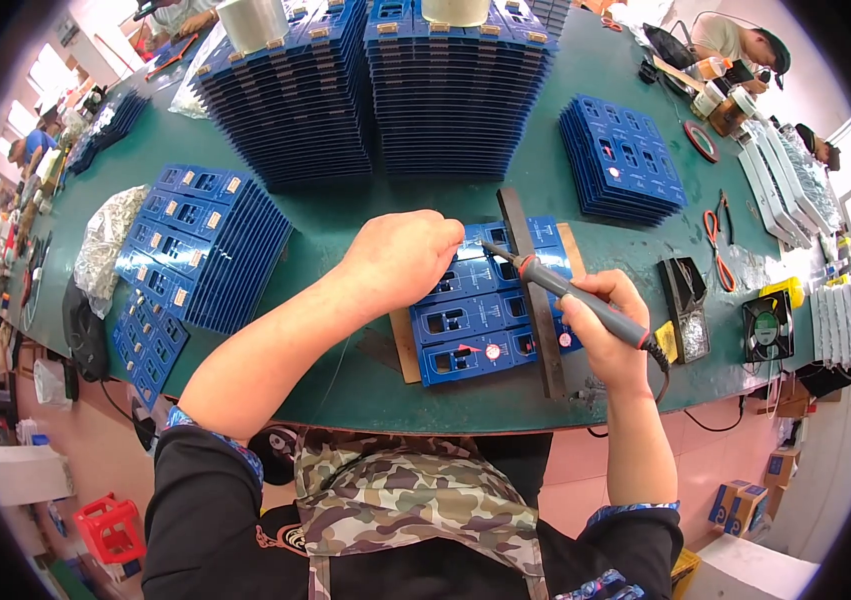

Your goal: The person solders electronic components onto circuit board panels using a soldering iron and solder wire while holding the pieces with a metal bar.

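A blue circuit board panel (pixel 467 318) with rectangular cut-outs lies in front of me on wooden strips (pixel 404 345). Across its right part rests a dark metal bar (pixel 537 315). My right hand (pixel 613 335) grips a grey soldering iron (pixel 585 303), its tip pointing left at the upper part of the panel. Close by that tip, my left hand (pixel 407 258) is closed over the panel's upper left edge. Whatever its fingers pinch is hidden; a thin wire-like line runs below the wrist.
Tall stacks of blue boards (pixel 460 110) stand at the back, with shorter stacks left (pixel 205 245) and right (pixel 625 160). To the right are orange-handled pliers (pixel 717 245), a black box (pixel 683 310) and a small fan (pixel 767 328). Another person (pixel 735 40) sits far right.
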Demonstrator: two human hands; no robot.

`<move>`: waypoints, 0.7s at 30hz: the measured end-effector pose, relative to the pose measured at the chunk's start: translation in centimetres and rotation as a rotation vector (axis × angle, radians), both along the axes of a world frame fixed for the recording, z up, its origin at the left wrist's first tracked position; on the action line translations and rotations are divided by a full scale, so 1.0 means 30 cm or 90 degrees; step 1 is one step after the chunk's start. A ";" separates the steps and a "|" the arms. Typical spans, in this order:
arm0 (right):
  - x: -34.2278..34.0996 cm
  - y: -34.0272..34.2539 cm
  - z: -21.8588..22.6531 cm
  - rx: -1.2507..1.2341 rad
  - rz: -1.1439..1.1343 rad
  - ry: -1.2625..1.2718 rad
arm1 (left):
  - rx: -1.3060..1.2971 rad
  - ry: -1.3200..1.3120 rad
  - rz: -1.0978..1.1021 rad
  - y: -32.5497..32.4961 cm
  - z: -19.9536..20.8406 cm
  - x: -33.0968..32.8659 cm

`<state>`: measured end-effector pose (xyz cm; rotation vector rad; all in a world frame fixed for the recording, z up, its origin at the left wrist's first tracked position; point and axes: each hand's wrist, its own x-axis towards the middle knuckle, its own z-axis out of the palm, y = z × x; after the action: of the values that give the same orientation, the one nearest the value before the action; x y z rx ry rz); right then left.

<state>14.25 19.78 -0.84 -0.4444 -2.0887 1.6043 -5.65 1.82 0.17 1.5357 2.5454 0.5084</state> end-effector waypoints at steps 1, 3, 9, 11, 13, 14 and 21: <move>0.002 0.002 -0.004 0.000 0.000 0.001 | 0.000 0.001 0.000 0.000 0.000 0.002; 0.006 0.009 -0.016 0.031 0.002 0.010 | -0.005 0.023 -0.003 0.000 -0.005 0.006; 0.011 -0.005 -0.007 -0.030 -0.023 0.005 | -0.007 0.011 0.002 -0.004 -0.001 0.012; 0.007 0.003 -0.006 -0.008 -0.038 0.021 | -0.006 0.017 -0.001 -0.005 -0.002 0.013; -0.005 0.010 -0.007 0.015 -0.054 0.036 | -0.004 0.021 -0.006 -0.004 -0.002 0.013; -0.014 0.010 -0.012 0.003 -0.047 0.032 | -0.003 0.019 -0.004 -0.004 -0.001 0.012; -0.021 0.010 -0.034 0.022 -0.027 0.017 | -0.051 0.006 0.003 0.004 0.018 0.013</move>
<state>13.62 20.09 -1.87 -0.4508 -2.0698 1.5393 -5.27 1.95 0.71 1.5086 2.5438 0.3960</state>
